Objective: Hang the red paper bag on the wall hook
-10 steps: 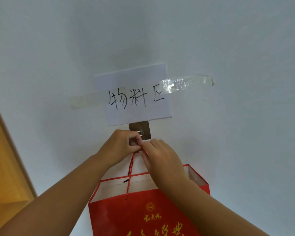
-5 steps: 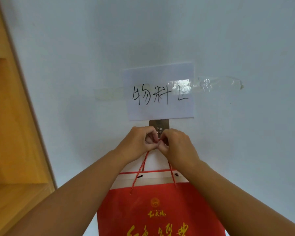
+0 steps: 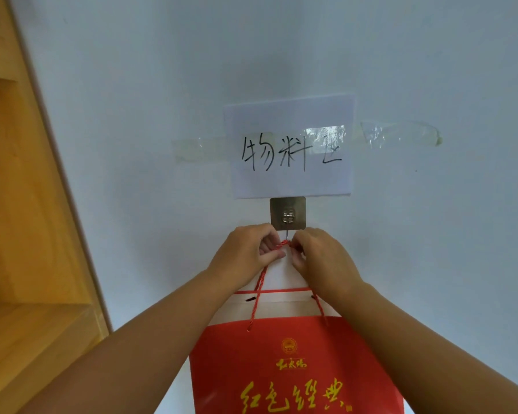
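A red paper bag (image 3: 293, 369) with yellow lettering hangs flat against the white wall below my hands. Its red twisted rope handle (image 3: 284, 243) arches between my fingers, just under the metal wall hook (image 3: 287, 215), whose wire tip reaches down to the rope. My left hand (image 3: 247, 252) pinches the rope's left side and my right hand (image 3: 320, 258) pinches its right side. Whether the rope rests on the hook's tip is hidden by my fingers.
A white paper sign (image 3: 292, 150) with black handwriting is taped to the wall right above the hook. A wooden shelf unit (image 3: 27, 204) stands along the left, close to my left forearm.
Both hands have dropped slightly below the hook plate, which now shows fully. The rope handle now shows as an arch between my fingers. The view has shifted so the wooden shelf shows more.
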Action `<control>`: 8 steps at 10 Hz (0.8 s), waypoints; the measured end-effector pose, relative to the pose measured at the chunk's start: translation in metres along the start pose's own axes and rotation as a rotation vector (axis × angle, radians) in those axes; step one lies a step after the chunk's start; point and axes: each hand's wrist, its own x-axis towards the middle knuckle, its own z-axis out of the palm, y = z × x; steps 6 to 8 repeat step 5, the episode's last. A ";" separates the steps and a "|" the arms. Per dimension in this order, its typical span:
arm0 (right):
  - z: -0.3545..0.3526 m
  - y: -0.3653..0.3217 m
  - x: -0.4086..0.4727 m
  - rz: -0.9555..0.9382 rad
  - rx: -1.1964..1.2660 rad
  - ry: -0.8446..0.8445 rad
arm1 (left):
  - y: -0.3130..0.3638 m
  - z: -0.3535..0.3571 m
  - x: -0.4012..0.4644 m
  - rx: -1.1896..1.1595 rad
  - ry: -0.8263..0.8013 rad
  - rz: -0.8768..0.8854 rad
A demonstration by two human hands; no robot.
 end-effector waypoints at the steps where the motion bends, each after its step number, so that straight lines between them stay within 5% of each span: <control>1: 0.001 0.000 -0.005 -0.018 -0.028 0.019 | 0.006 0.014 -0.008 0.123 0.068 0.037; 8: -0.041 -0.007 -0.052 0.014 -0.023 -0.028 | 0.027 -0.009 -0.048 0.369 0.065 -0.005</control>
